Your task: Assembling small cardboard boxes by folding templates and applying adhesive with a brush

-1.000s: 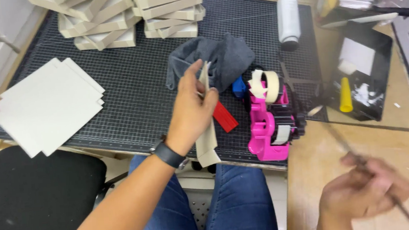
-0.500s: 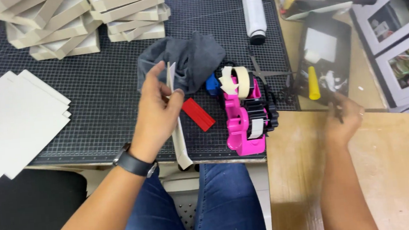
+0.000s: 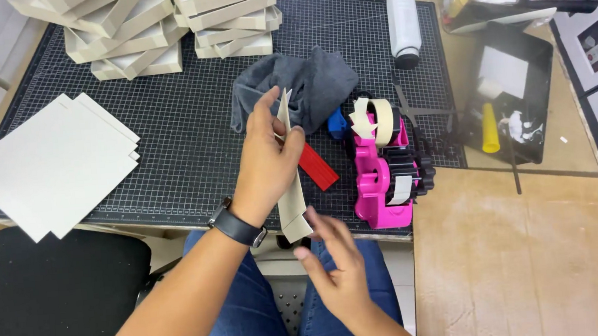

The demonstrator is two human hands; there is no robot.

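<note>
Upright, stiff grey card piece (image 3: 290, 183) in left hand (image 3: 268, 162) grip, right hand (image 3: 335, 265) released, matte gridded mat (image 3: 190, 134)

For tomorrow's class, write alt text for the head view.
The left hand holds a folded grey cardboard piece upright over a black grid cutting mat; the right hand reaches towards its lower end. A pink tape dispenser stands beside it.
</note>
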